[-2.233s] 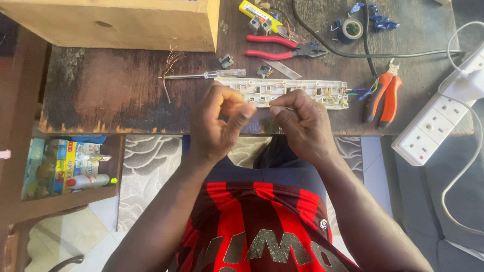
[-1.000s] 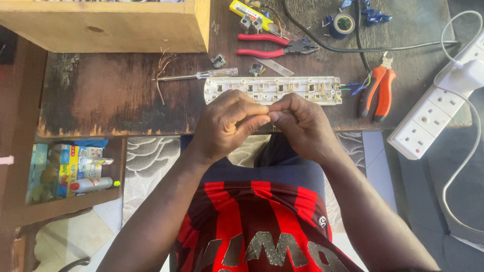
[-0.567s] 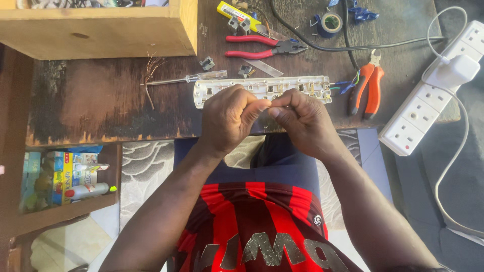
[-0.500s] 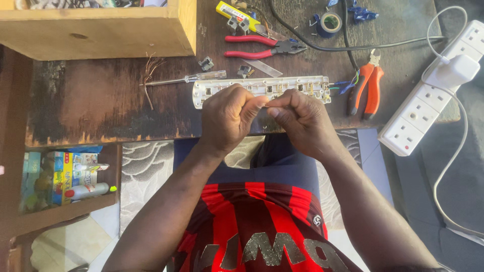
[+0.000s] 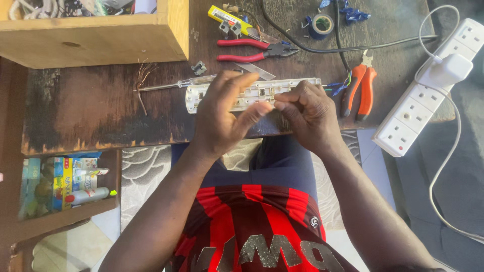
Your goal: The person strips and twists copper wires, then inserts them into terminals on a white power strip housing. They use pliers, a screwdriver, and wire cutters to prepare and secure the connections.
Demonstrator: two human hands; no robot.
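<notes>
Seated at a worn wooden table (image 5: 91,116), a person in a red-and-black striped shirt (image 5: 252,221) holds both hands just above its near edge. The left hand (image 5: 222,118) has its fingers spread open, gripping nothing visible; the right hand (image 5: 307,116) is curled tight, thumb and fingertips pinched together, though what they hold cannot be told. Just behind them lies an opened white socket strip (image 5: 252,93), with a screwdriver (image 5: 171,84), orange pliers (image 5: 359,90) and red pliers (image 5: 252,50) beyond.

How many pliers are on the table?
2. The red-handled pliers lie near the table's far edge, beside the wooden box. The orange-handled pliers lie right of the right hand. More tools could be hidden inside the box.
</notes>
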